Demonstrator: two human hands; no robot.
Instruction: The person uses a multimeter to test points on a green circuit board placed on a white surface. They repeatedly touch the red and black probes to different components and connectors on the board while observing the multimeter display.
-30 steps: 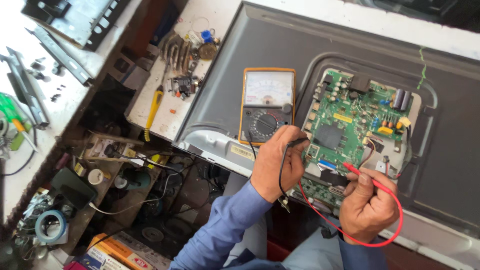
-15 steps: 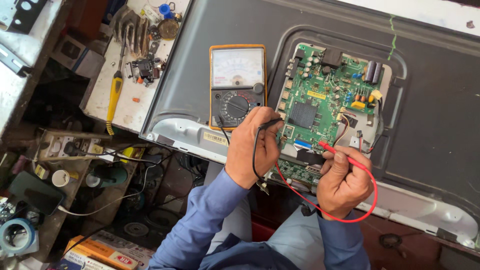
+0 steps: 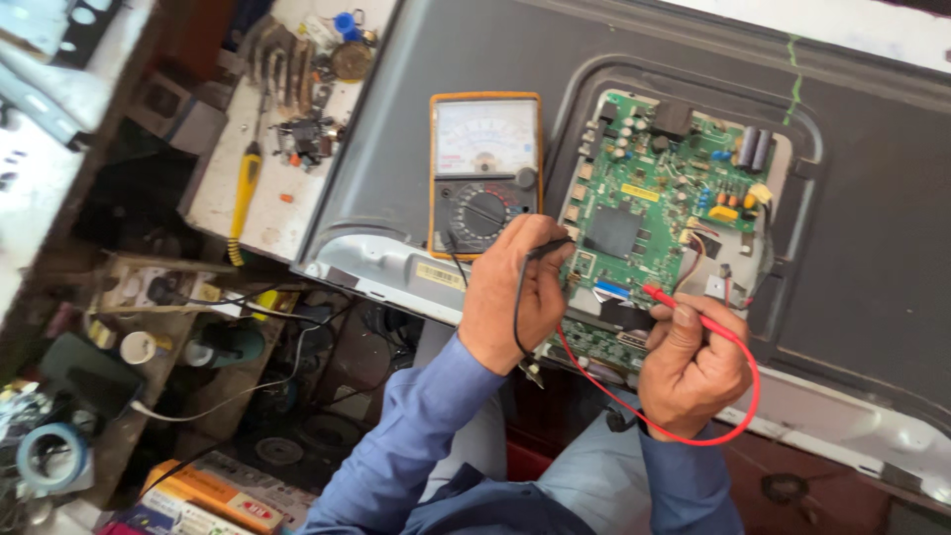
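Green circuit board (image 3: 674, 208) sits in the recess of a grey panel (image 3: 872, 228), at two o'clock from the hands. Left hand (image 3: 515, 292) pinches a black probe (image 3: 550, 248) at the board's left edge. Right hand (image 3: 693, 362) grips a red probe (image 3: 662, 295) touching its lower part. An orange-cased analog multimeter (image 3: 485, 168) lies at nine o'clock of the board.

Both forearms, in blue sleeves, reach up from the bottom edge. The left hand (image 3: 517, 292) is curled into a loose fist, fingers pinched together near the thumb. The right hand (image 3: 693, 367) sits lower and just beside it, fingers folded in, thumb pressed on top.
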